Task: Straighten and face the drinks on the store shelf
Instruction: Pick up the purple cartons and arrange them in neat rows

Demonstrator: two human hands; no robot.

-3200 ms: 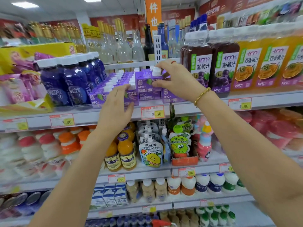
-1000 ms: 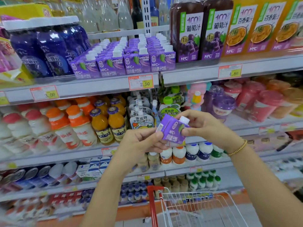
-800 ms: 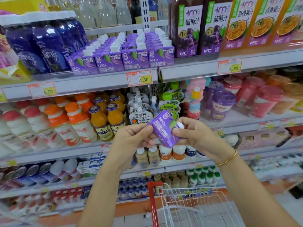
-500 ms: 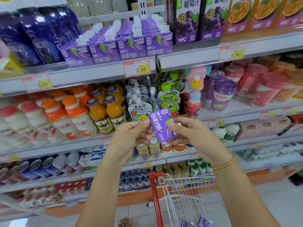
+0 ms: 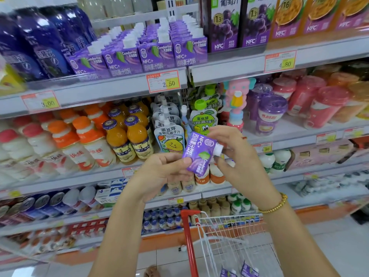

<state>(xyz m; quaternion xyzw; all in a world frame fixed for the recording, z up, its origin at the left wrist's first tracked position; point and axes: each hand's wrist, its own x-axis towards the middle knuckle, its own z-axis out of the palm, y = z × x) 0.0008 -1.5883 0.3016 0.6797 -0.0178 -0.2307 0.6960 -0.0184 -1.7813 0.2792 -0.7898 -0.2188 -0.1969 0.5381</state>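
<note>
Head view: a purple carton is held tilted, cap to the right, in front of the middle shelves. The left hand pinches its left edge. The right hand curls its fingers round the cap end. Matching cartons line the upper shelf. A cart stands near, below the hands.

The single view comes from a wide-angle camera on the person's head, facing forward and tilted down at the store shelf, which stands near and fills the frame from edge to edge; its boards bow with the lens. Both forearms reach in from the bottom edge, and the left hand and right hand meet just below the centre, on the purple carton. Lowest in view lie the floor and a wire cart, seen from above
</note>
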